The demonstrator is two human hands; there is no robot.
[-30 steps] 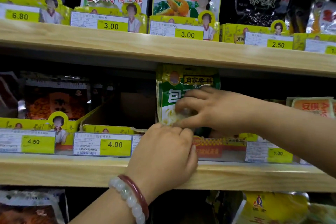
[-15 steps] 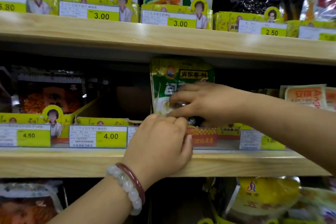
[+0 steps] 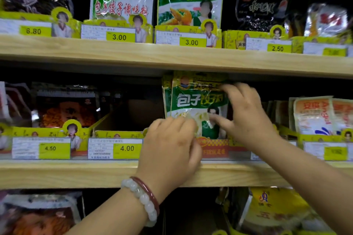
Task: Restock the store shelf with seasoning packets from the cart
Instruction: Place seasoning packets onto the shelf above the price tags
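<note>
Head view: both hands are at the middle shelf (image 3: 57, 173), centre of frame, seating upright green seasoning packets (image 3: 196, 101) into a red-fronted display tray (image 3: 225, 149). The left hand (image 3: 170, 150) has its grip curled against the packets' lower left corner; the right hand (image 3: 246, 118) is spread on their right edge, thumb pressing the face. Whether either actually pinches the film cannot be told. Risk, as judged: the packets stand tall, their tops just under the upper shelf (image 3: 172, 59); released unsupported, the front one could tip forward over the tray's low lip, or crumple if forced. Left of it, the yellow tray (image 3: 118, 134) tagged 4.00 shows a dark interior, contents not visible; the tray (image 3: 47, 131) tagged 4.50 holds dark packets.
</note>
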